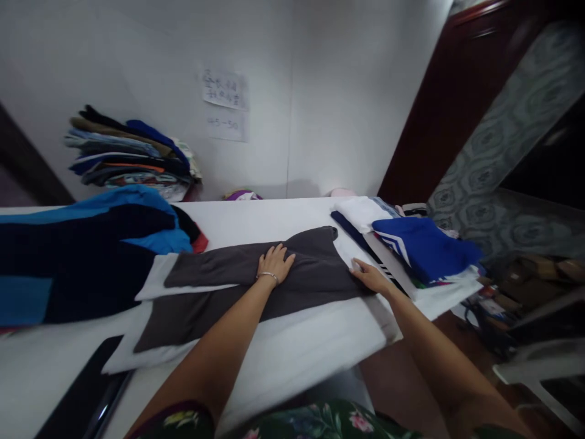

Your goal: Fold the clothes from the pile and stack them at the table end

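Grey trousers (311, 268) lie spread across the white-covered table (256, 216), with the legs toward the left and the waist at the right. Under them is a white garment (123, 350), and its leg ends stick out past the grey ones. My left hand (275, 265) rests flat on the upper part of the trousers, fingers spread, with a bracelet on the wrist. At the waist edge, my right hand (371, 277) touches the fabric with thumb and fingers apart. Its far fingers are partly hidden.
A navy and light-blue garment (91, 256) covers the table's left. Behind it rises a stack of folded clothes (132, 155). Blue folded clothing (425, 247) and a white folded cloth (363, 213) lie at the right. A dark flat object (86, 390) sits near left. Papers (225, 88) hang on the wall.
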Motion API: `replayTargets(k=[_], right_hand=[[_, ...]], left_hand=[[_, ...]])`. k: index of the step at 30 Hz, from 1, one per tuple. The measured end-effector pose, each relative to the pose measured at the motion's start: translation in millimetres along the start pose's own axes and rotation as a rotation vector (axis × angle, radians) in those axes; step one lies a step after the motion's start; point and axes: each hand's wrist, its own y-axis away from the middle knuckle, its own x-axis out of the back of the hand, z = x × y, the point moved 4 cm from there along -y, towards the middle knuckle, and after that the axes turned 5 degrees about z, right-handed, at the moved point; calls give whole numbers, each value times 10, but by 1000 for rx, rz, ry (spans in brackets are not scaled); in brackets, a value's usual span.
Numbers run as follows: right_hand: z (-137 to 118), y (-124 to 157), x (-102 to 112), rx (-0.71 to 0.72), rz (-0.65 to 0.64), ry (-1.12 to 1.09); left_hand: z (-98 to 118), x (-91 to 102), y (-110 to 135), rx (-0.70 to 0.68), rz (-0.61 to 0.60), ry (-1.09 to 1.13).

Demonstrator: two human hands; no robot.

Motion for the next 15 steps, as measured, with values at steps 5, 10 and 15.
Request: replayTargets(k=[5, 10, 15], right_hand=[[-120, -489, -5, -117, -10, -13], [-349, -747, -143, -97, -1, 109], [-194, -845, 123, -16, 47, 113]], left_hand=[[24, 3, 82, 0, 12, 22], [31, 63, 114, 38, -14, 60], [219, 110, 151, -31, -52, 22]])
